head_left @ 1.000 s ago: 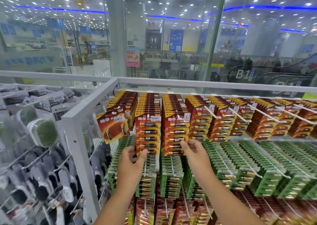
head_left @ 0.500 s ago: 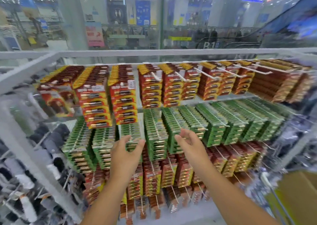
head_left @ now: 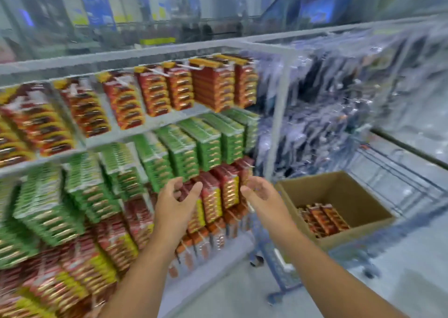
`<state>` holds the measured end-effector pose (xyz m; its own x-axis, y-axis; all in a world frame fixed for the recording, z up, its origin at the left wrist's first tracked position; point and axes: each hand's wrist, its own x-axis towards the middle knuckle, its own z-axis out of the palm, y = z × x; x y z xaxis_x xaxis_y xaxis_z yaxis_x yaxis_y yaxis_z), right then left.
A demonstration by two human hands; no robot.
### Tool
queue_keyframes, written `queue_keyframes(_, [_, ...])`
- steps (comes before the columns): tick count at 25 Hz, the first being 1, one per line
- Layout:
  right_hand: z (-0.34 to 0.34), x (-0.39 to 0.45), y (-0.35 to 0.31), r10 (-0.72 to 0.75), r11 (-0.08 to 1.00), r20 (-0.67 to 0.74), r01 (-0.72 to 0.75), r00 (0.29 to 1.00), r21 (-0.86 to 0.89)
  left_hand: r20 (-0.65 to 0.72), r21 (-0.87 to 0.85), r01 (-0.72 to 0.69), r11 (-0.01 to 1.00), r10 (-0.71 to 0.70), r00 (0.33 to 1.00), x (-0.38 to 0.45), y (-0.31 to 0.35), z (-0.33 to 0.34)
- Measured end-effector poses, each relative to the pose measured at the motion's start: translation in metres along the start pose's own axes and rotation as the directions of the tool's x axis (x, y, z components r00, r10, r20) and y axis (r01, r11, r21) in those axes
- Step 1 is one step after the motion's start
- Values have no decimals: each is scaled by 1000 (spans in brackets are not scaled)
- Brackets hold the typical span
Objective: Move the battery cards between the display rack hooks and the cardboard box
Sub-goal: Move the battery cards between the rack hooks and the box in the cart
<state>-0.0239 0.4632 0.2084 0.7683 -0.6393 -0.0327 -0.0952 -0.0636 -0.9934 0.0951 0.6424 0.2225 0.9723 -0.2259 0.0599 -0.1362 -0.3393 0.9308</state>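
The white display rack holds rows of battery cards on hooks: red and yellow cards on top, green cards in the middle, red cards lower down. An open cardboard box stands at the lower right, with a few red battery cards lying inside. My left hand and my right hand are raised in front of the lower red cards, fingers loosely curled, holding nothing. The picture is blurred by motion.
The box sits on a blue wire trolley with wheels on the grey floor. To the right of the rack hang dark goods in clear bags. A glass wall runs behind the rack.
My view has swung right and down, bringing the cardboard box into sight. Both hands have moved from the top-left cards down to the lower right of the rack, still holding nothing.
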Motion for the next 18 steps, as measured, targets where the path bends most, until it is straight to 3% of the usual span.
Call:
queue_keyframes(4, [-136, 10, 21, 57, 998, -147, -60, 987, -10, 163, -61, -38, 997, 47, 986, -25, 45, 142])
queue_keyframes(8, [-225, 27, 42, 121, 991, -261, -131, 958, -20, 299, -20, -50, 999, 54, 953, -32, 68, 242])
queue_keyframes(18, [-330, 146, 101, 252, 941, -281, -302, 926, -151, 390, 47, 63, 997, -76, 918, 36, 49, 419])
